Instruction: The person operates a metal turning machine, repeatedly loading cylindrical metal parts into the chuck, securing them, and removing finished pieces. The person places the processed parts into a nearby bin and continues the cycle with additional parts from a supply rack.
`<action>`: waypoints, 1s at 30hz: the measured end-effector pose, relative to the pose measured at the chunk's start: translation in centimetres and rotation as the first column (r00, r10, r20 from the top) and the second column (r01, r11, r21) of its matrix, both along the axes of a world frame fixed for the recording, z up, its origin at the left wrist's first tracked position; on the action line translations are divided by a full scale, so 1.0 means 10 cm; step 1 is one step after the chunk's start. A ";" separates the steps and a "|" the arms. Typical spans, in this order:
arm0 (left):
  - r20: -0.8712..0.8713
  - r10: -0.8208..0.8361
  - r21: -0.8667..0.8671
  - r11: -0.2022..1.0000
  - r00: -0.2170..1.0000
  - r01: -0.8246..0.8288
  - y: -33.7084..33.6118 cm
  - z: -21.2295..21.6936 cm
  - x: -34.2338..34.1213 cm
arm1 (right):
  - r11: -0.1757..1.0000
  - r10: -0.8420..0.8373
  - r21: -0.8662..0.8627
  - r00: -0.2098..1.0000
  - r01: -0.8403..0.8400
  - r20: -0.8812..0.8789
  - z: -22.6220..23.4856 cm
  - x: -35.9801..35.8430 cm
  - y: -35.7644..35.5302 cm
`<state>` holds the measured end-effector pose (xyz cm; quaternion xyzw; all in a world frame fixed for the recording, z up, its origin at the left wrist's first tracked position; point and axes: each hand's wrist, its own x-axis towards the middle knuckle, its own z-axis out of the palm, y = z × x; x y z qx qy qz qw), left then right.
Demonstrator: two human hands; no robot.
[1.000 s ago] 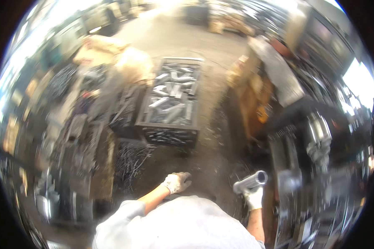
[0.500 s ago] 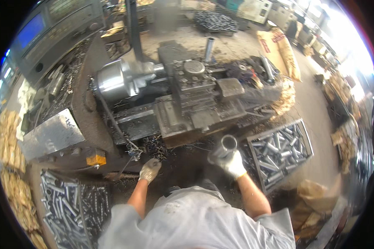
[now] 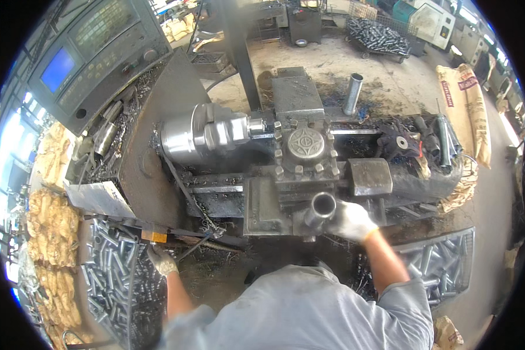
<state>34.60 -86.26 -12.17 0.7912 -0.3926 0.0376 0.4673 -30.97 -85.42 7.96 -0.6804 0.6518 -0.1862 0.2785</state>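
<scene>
My right hand, in a pale work glove, is closed at the side of a short metal tube. The tube's round open end faces up, over the front of the lathe carriage. Its lower end is partly hidden, so I cannot tell if it rests on the carriage. My left hand, in a soiled glove, is low at the left, just below a small orange box. Its fingers look stretched out, with nothing visible in them. The lathe chuck is left of the round-topped tool post.
Metal tubes fill a bin at lower left and another bin at right. Another tube stands upright behind the carriage. A control panel with a blue screen is at upper left. Paper sacks lie at right.
My left hand has moved left and down, from beside the metal chips to below the orange box. My right hand has brought the tube up to the carriage front. The view has shifted.
</scene>
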 end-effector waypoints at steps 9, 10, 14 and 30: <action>-0.920 -0.365 -0.367 0.930 0.139 0.012 -0.04 -0.09 -0.10 | 0.831 0.307 -0.540 0.920 -0.134 0.245 1.06 -0.64 -1.71; -0.904 -0.229 -0.251 0.968 0.362 -0.014 -0.06 -0.06 -0.51 | 0.736 0.465 -0.607 0.875 -0.299 0.134 1.12 -0.49 -2.13; -0.102 -0.432 0.077 0.895 0.896 0.440 -0.50 0.54 -1.93 | 0.920 0.101 0.325 0.936 -0.217 0.337 0.87 0.44 -3.25; 0.712 -0.475 0.114 0.804 0.516 0.584 -2.88 2.30 -2.42 | 0.889 0.402 0.000 0.780 -0.458 -0.479 0.93 0.48 -3.79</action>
